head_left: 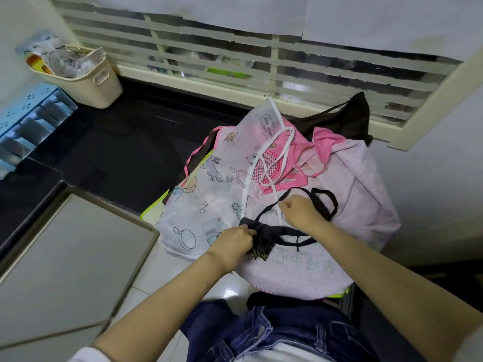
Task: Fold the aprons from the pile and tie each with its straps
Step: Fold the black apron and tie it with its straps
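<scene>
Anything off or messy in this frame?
The paper over the window is torn ragged along its lower edge. The apron pile is a loose heap, white strap tangled across the pink apron. Nothing spilled.

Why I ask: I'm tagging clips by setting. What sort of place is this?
Probably a home kitchen or utility corner: a dark counter runs under a slatted window, a cream basket of packets stands in its corner, and the floor is glossy tile.

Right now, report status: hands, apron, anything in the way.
Left hand grips dark folded apron. Right hand pinches its black strap, loose, untied. White strap from pile crosses beside right hand.
</scene>
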Demonstrator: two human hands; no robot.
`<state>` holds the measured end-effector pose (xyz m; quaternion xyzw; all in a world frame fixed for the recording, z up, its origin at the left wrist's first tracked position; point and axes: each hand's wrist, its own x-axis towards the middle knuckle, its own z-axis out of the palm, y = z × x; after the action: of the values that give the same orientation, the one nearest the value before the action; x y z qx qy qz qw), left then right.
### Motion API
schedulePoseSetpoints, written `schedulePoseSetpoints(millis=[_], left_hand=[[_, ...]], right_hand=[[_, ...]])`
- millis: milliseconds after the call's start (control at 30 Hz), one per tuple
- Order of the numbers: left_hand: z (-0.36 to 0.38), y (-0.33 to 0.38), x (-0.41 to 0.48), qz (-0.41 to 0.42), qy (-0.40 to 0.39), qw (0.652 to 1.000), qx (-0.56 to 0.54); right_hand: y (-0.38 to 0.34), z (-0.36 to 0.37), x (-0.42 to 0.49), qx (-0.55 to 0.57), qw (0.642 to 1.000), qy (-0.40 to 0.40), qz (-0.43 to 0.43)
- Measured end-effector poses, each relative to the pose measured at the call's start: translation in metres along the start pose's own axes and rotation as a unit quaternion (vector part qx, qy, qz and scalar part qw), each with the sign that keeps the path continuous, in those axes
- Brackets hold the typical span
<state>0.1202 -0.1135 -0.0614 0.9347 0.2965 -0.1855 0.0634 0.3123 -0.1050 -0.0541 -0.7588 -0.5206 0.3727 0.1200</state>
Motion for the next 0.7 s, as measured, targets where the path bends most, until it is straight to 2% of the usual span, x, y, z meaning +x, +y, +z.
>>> schedulePoseSetpoints(millis=[67,200,267,333,433,533,633,700], left_hand=[[0.002,-0.001,-0.001,0.003,-0.024,1.0,-0.01],[-0.007,-0.001,-0.006,0.021,-0.032,0.999,-0.01],[-0.01,-0.003,-0.007,0.023,-0.041,0.998,-0.029],[-0.01,-0.005,-0.009,0.026,-0.03,0.996,-0.079],[-0.005,-0.01,-0.011,0.019,-0.028,0.989,-0.147],[-0.005,-0.01,-0.013,-0.009,-0.034,0.976,-0.213],[-0.008,-0.01,-0.016,-0.09,-0.018,0.945,-0.315],[-0.009,-0.006,-0.017,-0.137,-0.003,0.928,-0.346]], right_hand=[[0.001,0.017,0.014,0.017,0.998,-0.036,0.056],[-0.008,0.026,0.032,0.071,0.993,-0.002,0.099],[-0.014,0.025,0.034,0.057,0.996,0.029,0.061],[-0.021,0.025,0.029,0.029,0.997,0.07,-0.02],[-0.029,0.027,0.011,0.069,0.982,0.103,-0.144],[-0.033,0.023,-0.01,0.099,0.973,0.044,-0.204],[-0.026,0.025,-0.024,0.108,0.97,-0.08,-0.202],[-0.018,0.031,-0.025,0.085,0.972,-0.12,-0.184]])
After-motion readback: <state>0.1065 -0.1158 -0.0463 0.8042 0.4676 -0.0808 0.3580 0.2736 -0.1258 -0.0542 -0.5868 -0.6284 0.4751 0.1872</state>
